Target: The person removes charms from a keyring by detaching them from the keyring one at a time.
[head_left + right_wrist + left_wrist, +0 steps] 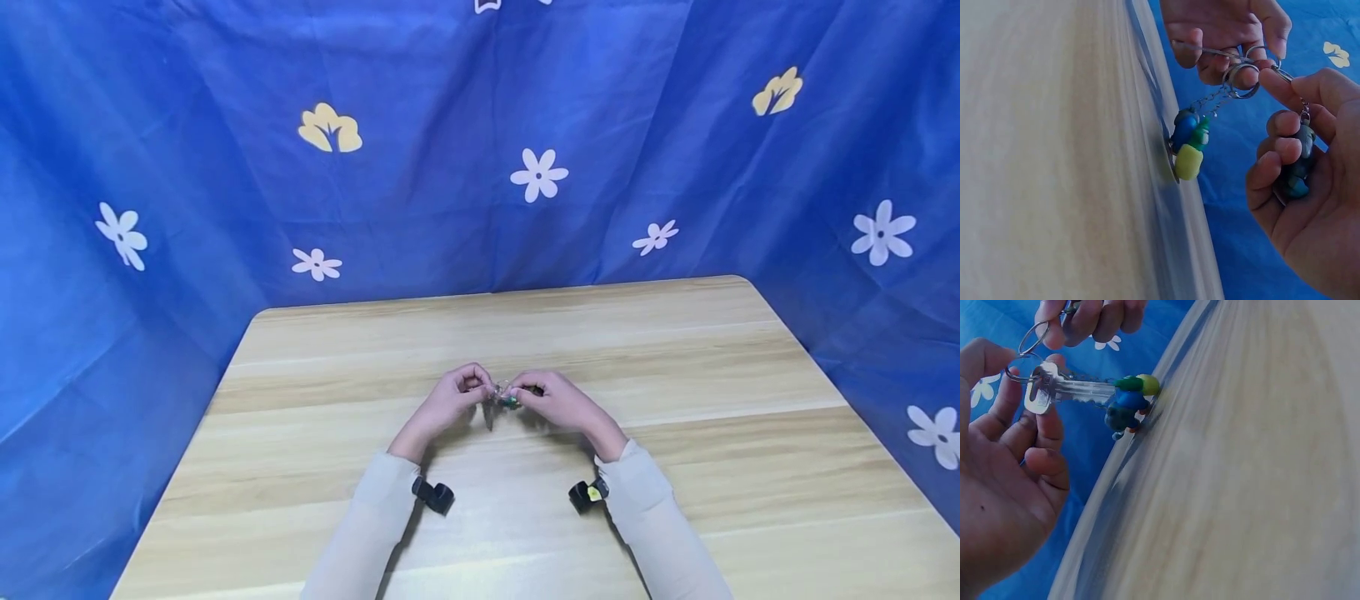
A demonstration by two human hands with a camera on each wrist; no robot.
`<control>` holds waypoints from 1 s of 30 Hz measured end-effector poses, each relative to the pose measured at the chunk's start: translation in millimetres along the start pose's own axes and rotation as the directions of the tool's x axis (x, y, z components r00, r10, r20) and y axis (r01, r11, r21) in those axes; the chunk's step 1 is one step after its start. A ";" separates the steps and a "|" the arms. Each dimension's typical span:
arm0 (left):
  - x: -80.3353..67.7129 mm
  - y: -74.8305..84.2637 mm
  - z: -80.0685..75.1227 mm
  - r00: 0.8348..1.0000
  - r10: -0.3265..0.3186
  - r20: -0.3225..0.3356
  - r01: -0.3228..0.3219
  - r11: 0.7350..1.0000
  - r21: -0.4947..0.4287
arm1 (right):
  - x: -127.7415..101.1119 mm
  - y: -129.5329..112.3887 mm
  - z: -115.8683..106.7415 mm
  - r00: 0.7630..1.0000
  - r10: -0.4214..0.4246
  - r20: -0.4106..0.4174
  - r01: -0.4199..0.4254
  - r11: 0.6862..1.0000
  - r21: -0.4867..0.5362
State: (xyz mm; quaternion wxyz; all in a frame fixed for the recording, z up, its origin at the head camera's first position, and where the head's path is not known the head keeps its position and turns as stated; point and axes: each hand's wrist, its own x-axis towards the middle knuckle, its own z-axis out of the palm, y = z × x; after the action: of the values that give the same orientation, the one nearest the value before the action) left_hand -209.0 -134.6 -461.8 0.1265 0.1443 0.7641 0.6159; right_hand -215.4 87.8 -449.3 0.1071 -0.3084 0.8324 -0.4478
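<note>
My left hand [448, 404] and right hand [561, 402] meet above the middle of the table. In the left wrist view, the left thumb and fingers pinch a metal key ring [1012, 376] that bears a silver key [1085, 390]. The right thumb and forefinger pinch a second ring [1283, 74] linked with the others. From its short chain a dark charm [1300, 164] lies against the right palm, under the curled fingers. A blue figure charm [1184, 132] and a yellow-and-green charm [1189, 161] dangle on chains from a ring between the hands.
Beneath the hands spreads a light wood-grain table [300, 433]. A blue curtain [420, 200] with white flowers and yellow trees surrounds its back and sides. Black wrist straps with cameras [441, 497] sit over both pale sleeves [360, 525].
</note>
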 end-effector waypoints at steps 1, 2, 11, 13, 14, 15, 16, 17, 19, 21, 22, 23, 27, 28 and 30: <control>0.0 0.1 -0.3 1.000 -0.005 0.004 0.005 1.000 0.005 | -0.1 0.3 0.0 1.000 -0.001 0.000 0.001 1.000 -0.004; -0.2 0.2 -0.6 1.000 -0.010 0.009 0.009 1.000 0.013 | 0.2 0.8 0.1 1.000 0.002 0.000 -0.002 1.000 -0.006; -0.8 -0.2 -1.8 0.998 -0.028 0.052 0.025 0.998 0.059 | 0.1 2.4 -1.6 1.000 -0.009 0.003 0.009 1.000 -0.007; -1.5 0.3 -2.2 0.998 -0.027 0.064 0.024 0.998 0.057 | -0.2 2.4 -2.2 1.000 -0.008 -0.002 0.008 1.000 0.002; -2.2 0.7 -2.5 0.997 -0.026 0.073 0.021 0.998 0.058 | -0.3 2.3 -2.4 1.000 -0.009 -0.003 0.009 1.000 0.006; -2.9 1.1 -2.7 0.996 -0.025 0.084 0.021 0.998 0.054 | -0.4 2.2 -2.6 1.000 -0.008 -0.004 0.008 1.000 0.009; -3.1 1.1 -2.9 0.995 -0.032 0.090 0.028 0.998 0.048 | -0.4 2.5 -2.6 1.000 -0.005 -0.005 0.005 1.000 0.010; -3.7 1.4 -3.2 0.994 -0.033 0.101 0.029 0.999 0.046 | -0.3 2.8 -2.5 1.000 0.004 -0.005 -0.004 1.000 0.012; -4.2 1.3 -3.9 0.992 -0.033 0.120 0.028 0.999 0.039 | -0.5 3.5 -2.3 1.000 0.014 -0.008 -0.014 1.000 0.009; -4.2 1.2 -4.3 0.990 -0.033 0.136 0.030 0.999 0.028 | -0.6 4.0 -2.2 1.000 0.018 -0.010 -0.018 1.000 0.017; -4.2 1.1 -4.5 0.989 -0.031 0.142 0.028 0.999 0.025 | -0.7 4.2 -2.1 1.000 0.018 -0.013 -0.018 1.000 0.018; -4.2 1.0 -4.7 0.989 -0.030 0.147 0.027 0.999 0.023 | -0.7 4.4 -2.0 1.000 0.019 -0.015 -0.018 1.000 0.021; -4.9 1.1 -5.1 0.989 -0.034 0.147 0.031 0.999 0.022 | -0.8 4.1 -2.0 1.000 0.006 -0.011 -0.005 0.999 0.040; -5.1 1.3 -5.1 0.989 -0.039 0.143 0.036 0.999 0.024 | -0.9 3.8 -2.1 1.000 0.002 -0.007 -0.002 0.999 0.044; -5.5 2.0 -4.8 0.990 -0.047 0.133 0.043 0.999 0.028 | -1.0 3.1 -2.3 1.000 -0.005 0.007 0.004 0.998 0.060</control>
State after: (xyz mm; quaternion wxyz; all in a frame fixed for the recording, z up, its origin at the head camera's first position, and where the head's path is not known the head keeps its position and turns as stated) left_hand -205.5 -140.6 -458.8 0.1896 0.1695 0.7646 0.5922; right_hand -217.0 91.2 -450.6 0.1183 -0.3086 0.8175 -0.4716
